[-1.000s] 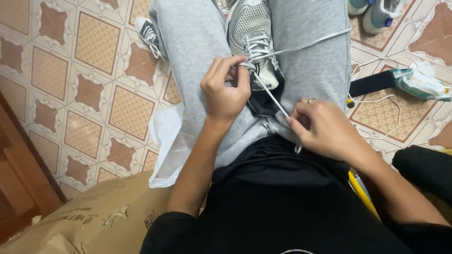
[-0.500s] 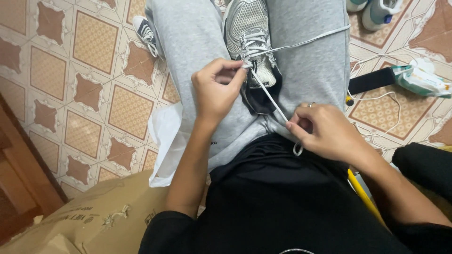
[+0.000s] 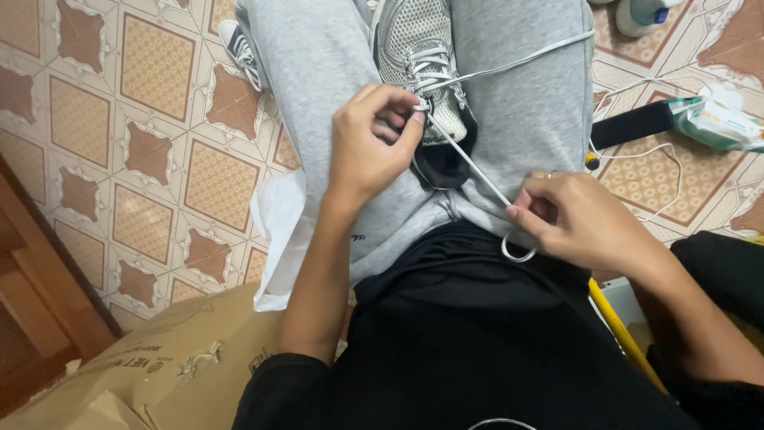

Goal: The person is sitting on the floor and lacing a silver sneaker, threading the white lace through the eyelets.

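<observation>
Lace [image 3: 469, 163] runs taut between left hand [image 3: 370, 147] and right hand [image 3: 581, 219].

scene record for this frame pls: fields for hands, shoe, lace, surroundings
left hand: pinches the lace at the shoe's eyelets
right hand: pinches the lace end, pulled taut toward the body
sneaker: grey mesh, resting between the legs in grey sweatpants
shoelace: pale grey; other end trails right across the leg
floor: patterned tile, a second sneaker on it
nearby: cardboard box lower left, white plastic bag, white cable
</observation>
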